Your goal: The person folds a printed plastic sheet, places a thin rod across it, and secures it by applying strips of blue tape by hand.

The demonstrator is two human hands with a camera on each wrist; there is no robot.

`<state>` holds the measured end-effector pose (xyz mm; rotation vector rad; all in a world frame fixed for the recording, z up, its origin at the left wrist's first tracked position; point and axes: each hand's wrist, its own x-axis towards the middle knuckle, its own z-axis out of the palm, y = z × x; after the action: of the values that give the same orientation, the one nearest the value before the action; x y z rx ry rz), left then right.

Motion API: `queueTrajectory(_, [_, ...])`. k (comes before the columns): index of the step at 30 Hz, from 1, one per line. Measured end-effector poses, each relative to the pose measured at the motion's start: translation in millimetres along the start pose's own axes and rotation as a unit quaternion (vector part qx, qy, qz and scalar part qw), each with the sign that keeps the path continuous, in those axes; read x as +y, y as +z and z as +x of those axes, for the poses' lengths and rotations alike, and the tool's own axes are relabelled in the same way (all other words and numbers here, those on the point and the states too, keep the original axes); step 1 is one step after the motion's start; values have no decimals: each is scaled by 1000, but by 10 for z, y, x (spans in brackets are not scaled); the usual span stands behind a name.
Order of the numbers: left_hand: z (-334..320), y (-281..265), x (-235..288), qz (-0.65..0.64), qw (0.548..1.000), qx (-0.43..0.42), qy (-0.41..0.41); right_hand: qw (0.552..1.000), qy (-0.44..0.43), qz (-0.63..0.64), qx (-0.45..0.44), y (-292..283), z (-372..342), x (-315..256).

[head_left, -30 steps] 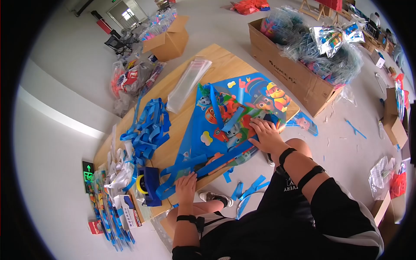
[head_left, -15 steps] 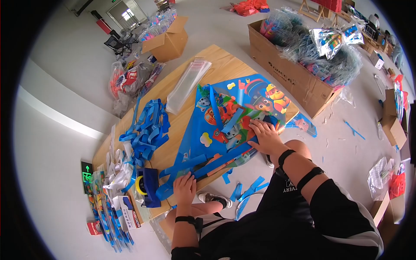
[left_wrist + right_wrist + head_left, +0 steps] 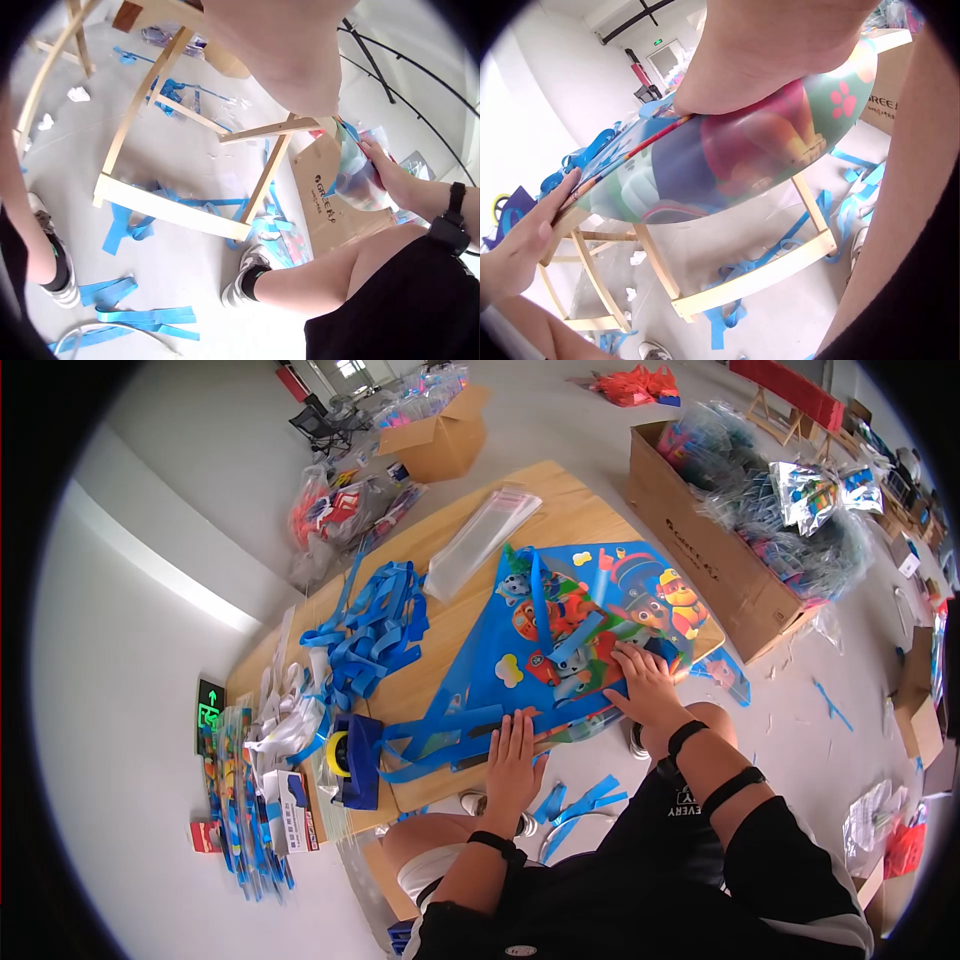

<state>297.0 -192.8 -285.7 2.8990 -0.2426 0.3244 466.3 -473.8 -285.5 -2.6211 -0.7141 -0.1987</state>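
Observation:
A blue plastic sheet [image 3: 478,652] with cartoon dogs lies on the wooden table, its printed edge hanging over the near side. The left hand [image 3: 514,770] rests with straight fingers on the blue band along that near edge. Farther right, the right hand [image 3: 650,688] lies with fingers spread on the printed part. In the right wrist view the overhanging print [image 3: 727,161] bulges below the right hand [image 3: 780,52], and the left hand [image 3: 526,244] touches the edge. The left wrist view shows the right hand [image 3: 391,174] against the hanging sheet.
On the table [image 3: 560,500] are a heap of blue strips [image 3: 375,630], clear bags [image 3: 482,540] and a blue tape dispenser [image 3: 360,760]. A large carton [image 3: 700,550] of wrapped items stands beyond its right side. Blue scraps [image 3: 590,800] lie on the floor.
The left hand has moved right along the near edge and lies flatter, its fingers straighter. The right hand keeps its place on the sheet. The head view has shifted.

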Motion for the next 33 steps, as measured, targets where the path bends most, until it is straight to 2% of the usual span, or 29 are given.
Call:
queueTrajectory(5, [16, 13, -17, -8, 1000, -6, -7, 1000, 1, -2, -4, -5, -4, 0])
queueTrajectory(8, [-11, 177, -202, -54, 998, 21, -16, 1000, 4, 2, 0, 3, 4, 0])
queueTrajectory(10, [-29, 232, -395, -157, 982, 93, -46, 1000, 5, 6, 4, -8, -3, 2])
queueTrajectory(11, [-43, 212, -459, -158, 982, 91, -42, 1000, 0, 8, 6, -10, -7, 5])
queueTrajectory(13, [-40, 37, -489, -81, 988, 119, -58, 1000, -4, 9, 8, -15, -18, 0])
queueTrajectory(16, [-42, -113, -527, -39, 991, 126, -33, 1000, 10, -11, -25, -30, -1, 8])
queueTrajectory(33, [-43, -179, -606, -36, 994, 88, -44, 1000, -5, -8, -11, -14, -15, 10])
